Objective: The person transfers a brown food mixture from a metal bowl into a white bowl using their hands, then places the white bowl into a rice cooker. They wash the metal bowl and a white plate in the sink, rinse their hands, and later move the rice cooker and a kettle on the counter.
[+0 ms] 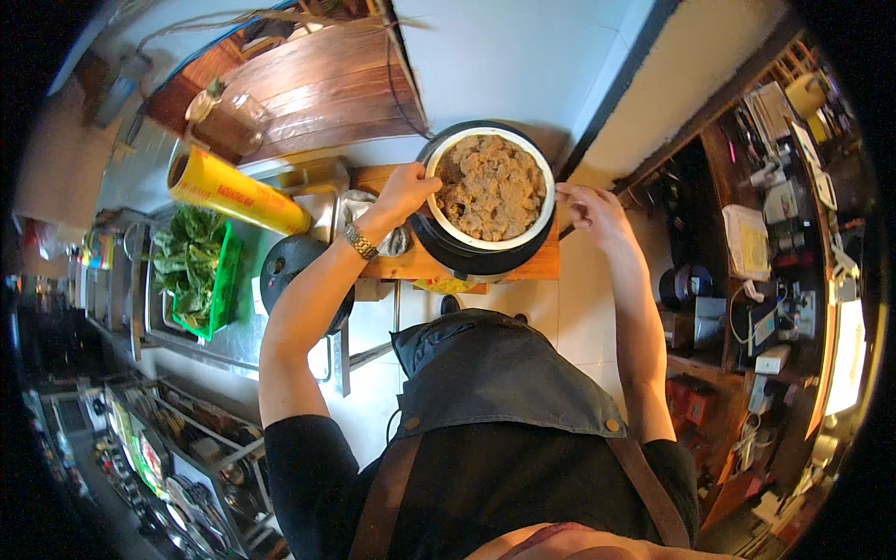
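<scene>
A round white-rimmed inner pot [439, 220] is filled with a lumpy brown cooked food [493, 185]. It sits in or just above a black round cooker [455, 261]; how deep it sits cannot be told. My left hand [404, 194], with a metal-band watch at the wrist, grips the pot's left edge, thumb towards the rim. On the opposite side, my right hand [595, 213] pinches the right edge between its fingertips. A crumpled grey cloth [397, 241] lies by my left wrist on the wooden stand [392, 268] under the cooker.
Left of me, a steel counter [248, 294] holds a black round lid [283, 255], partly behind my forearm, a yellow roll of cling film [238, 196], and a green basket [227, 280] of leafy greens [185, 252]. A glass jar [227, 122] stands beyond. Cluttered dark shelves [714, 280] line the right.
</scene>
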Demonstrator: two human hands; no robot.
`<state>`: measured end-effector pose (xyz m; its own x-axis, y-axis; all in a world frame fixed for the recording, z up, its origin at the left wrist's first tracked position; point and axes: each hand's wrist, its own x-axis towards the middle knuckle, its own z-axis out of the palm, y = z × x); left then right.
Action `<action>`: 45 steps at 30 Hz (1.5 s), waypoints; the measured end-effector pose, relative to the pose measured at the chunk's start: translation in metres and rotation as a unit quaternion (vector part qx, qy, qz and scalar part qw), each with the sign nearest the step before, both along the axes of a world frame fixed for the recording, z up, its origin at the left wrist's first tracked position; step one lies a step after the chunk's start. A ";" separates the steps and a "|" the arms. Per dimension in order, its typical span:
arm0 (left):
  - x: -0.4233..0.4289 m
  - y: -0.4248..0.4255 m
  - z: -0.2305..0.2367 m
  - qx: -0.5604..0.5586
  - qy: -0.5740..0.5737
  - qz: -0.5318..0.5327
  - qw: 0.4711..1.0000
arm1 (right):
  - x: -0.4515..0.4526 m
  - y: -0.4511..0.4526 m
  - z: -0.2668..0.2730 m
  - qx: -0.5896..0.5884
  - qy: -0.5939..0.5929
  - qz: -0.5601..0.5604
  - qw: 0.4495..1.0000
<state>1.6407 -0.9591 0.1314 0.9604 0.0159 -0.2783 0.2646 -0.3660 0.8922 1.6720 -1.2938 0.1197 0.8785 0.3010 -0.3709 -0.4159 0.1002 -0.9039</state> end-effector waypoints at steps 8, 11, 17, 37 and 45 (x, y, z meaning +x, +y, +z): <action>-0.119 0.037 0.054 -0.203 -0.074 0.191 0.958 | -0.040 -0.042 0.016 0.042 -0.085 -0.091 0.991; -0.184 0.056 0.051 -0.265 -0.068 0.332 0.903 | -0.058 -0.052 0.013 0.010 -0.104 -0.083 0.991; -0.336 0.097 0.004 -0.157 -0.105 0.623 0.759 | -0.071 -0.051 0.017 0.048 -0.133 -0.008 0.990; -0.402 0.247 -0.183 -0.212 -0.131 0.871 0.424 | -0.103 0.064 0.048 -0.012 -0.112 0.043 0.993; -0.432 0.206 -0.185 -0.230 -0.138 0.768 0.582 | -0.124 0.115 0.014 0.074 -0.061 0.164 0.982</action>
<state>1.2086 -0.7531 -0.0537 -0.0789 0.8990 -0.4309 -0.2109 0.4074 0.8886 1.5481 -1.1790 0.1335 0.7608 0.6170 -0.2011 -0.3380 0.1123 -0.9344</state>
